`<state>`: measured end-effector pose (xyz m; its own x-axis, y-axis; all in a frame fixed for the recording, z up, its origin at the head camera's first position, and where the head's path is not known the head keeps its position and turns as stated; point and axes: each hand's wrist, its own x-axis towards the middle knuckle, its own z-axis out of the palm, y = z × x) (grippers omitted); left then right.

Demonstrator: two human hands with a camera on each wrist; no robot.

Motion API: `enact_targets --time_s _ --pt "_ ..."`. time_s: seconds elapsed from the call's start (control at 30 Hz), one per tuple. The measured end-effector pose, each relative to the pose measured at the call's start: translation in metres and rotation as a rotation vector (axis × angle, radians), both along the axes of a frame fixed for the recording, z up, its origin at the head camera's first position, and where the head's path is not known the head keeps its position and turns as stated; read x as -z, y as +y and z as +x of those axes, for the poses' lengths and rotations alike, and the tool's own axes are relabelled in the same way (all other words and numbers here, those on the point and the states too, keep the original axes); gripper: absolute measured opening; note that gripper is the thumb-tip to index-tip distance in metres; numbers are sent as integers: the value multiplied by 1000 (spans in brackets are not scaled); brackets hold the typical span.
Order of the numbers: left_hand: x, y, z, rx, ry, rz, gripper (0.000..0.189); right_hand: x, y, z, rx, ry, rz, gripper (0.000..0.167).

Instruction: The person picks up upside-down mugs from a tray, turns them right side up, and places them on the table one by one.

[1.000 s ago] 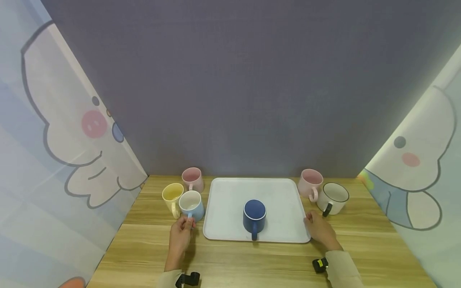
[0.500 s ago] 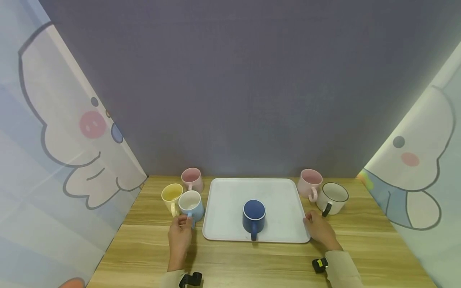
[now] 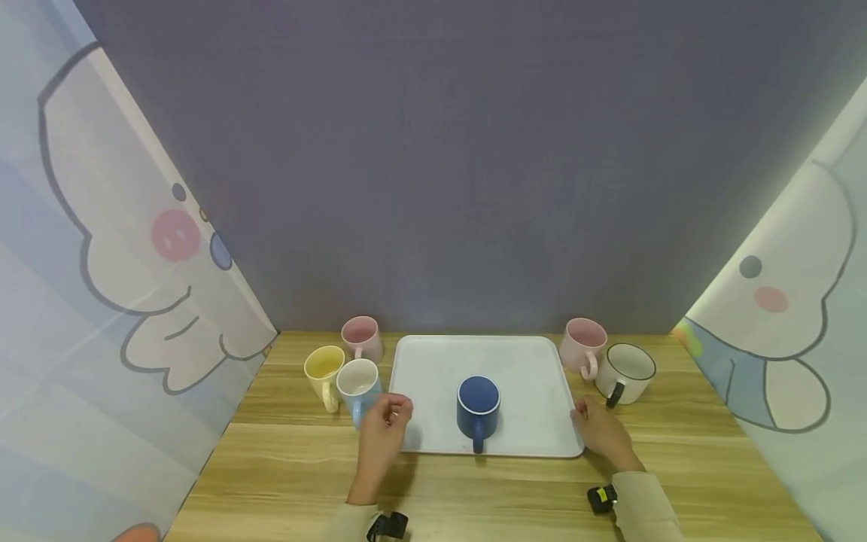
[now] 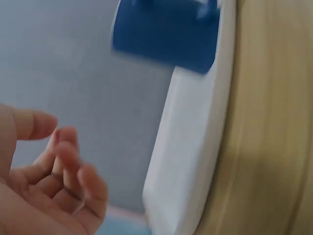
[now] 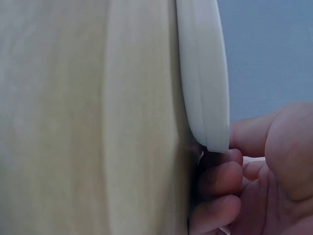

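Observation:
My left hand [image 3: 381, 429] hovers by the front left corner of the white tray [image 3: 433, 361], its fingers loosely bent with nothing between them. Just left of it stands a light blue mug [image 3: 357, 390], partly covered by the hand. My right hand [image 3: 601, 430] pinches the tray's right edge near the front corner; in the right wrist view, thumb and fingers sit either side of the tray rim [image 5: 208, 98]. Upright on the tray is a dark blue mug [image 3: 478, 415], its handle toward me. That dark blue mug [image 4: 164, 36] also shows in the left wrist view.
Left of the tray stand a yellow mug [image 3: 323, 373] and a pink mug [image 3: 362, 340]. Another pink mug [image 3: 584, 346] and a white mug [image 3: 626, 374] with black rim and handle are on the right. A grey wall [image 3: 433, 173] rises behind the wooden table [image 3: 488, 497].
My left hand has let go of the light blue mug's handle and moved right to the tray's front left corner. The right hand keeps its hold on the tray edge.

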<state>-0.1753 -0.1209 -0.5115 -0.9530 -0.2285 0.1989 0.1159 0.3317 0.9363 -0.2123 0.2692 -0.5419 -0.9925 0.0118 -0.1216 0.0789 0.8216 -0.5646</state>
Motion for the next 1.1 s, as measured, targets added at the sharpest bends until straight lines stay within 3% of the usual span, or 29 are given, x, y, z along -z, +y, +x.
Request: enact_targets --time_s 0.17,0.37,0.77,1.1 --pt "8 35 2 214 -57 -70 7 1 0 -1 2 0 2 24" --pt "15 66 7 348 -84 -87 21 2 0 0 5 5 -6 23" --pt "20 87 8 463 -157 46 29 0 -1 1 15 -2 -8 23" --pt "19 90 7 443 -196 171 27 -1 -1 1 20 -6 -8 26"
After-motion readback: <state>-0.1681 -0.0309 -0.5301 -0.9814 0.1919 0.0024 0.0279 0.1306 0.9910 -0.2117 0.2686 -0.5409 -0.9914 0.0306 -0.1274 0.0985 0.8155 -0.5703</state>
